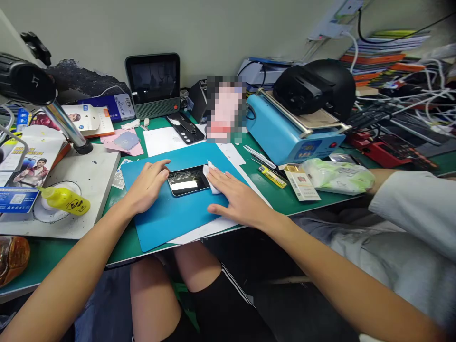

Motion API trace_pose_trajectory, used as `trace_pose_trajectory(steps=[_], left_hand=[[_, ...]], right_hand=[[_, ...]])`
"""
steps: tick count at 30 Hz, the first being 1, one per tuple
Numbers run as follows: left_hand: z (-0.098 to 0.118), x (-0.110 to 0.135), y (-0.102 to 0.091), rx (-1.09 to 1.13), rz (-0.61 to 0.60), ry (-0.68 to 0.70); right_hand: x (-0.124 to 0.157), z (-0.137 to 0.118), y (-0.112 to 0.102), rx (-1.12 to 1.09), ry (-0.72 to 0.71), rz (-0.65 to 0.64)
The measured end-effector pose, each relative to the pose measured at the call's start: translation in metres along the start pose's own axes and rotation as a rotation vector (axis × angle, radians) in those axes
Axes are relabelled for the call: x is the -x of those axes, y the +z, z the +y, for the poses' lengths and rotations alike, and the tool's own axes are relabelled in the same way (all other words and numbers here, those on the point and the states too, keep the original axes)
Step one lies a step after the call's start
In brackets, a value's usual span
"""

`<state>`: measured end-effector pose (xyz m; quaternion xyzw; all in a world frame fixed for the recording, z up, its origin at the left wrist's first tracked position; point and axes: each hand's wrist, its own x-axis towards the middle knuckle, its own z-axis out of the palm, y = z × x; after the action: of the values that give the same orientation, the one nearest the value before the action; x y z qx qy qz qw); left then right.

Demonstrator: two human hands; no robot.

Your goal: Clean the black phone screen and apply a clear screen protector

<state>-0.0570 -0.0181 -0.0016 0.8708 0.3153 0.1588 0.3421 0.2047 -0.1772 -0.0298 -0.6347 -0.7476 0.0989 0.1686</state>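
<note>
A smartphone [188, 181] with a dark, glossy screen lies face up on a blue work mat [171, 223]. My left hand [148, 184] is at the phone's left end, fingers loosely bent and apart, the fingertips at its edge; it grips nothing that I can see. Under the fingers of my right hand [235, 197], a folded white tissue [210, 176] is held against the right end of the phone, and the thumb points out to the side. Part of the tissue is hidden by the fingers.
A yellow squeeze bottle [67, 199] lies on a white stand base [96, 166] at left. Behind the mat are a black phone case [185, 128] and a screen device [153, 85]. At right are a blue machine [285, 128], a tissue pack [335, 175] and another person's sleeve [413, 199].
</note>
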Motion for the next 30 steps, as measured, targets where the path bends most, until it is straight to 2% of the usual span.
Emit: trace_pose_trajectory(steps=[5,9,12,15,19,22,26,30], left_hand=[[-0.004,-0.01,-0.006,-0.053,0.022,0.023],[-0.017,-0.023,-0.012,-0.081,0.018,0.061],[-0.032,-0.037,-0.015,-0.138,0.03,0.065],[-0.039,-0.045,-0.016,-0.195,0.017,0.036],[-0.034,-0.042,-0.014,-0.218,0.044,0.019],[-0.029,-0.037,-0.014,-0.178,0.046,0.044],[-0.02,-0.032,-0.014,-0.142,0.041,0.019],[-0.009,-0.023,-0.009,-0.052,0.056,0.099]], right_hand=[[-0.033,-0.005,-0.002,0.03,0.023,0.006],[-0.023,-0.016,-0.003,0.084,0.059,0.008],[-0.024,-0.025,-0.004,0.144,-0.031,0.053],[-0.046,-0.034,-0.003,0.18,-0.126,0.046],[-0.071,-0.054,0.006,0.233,-0.187,0.07],[-0.059,-0.066,0.013,0.301,-0.23,0.134],[-0.038,-0.061,0.01,0.243,-0.208,0.109],[-0.054,-0.053,0.006,0.174,-0.18,0.045]])
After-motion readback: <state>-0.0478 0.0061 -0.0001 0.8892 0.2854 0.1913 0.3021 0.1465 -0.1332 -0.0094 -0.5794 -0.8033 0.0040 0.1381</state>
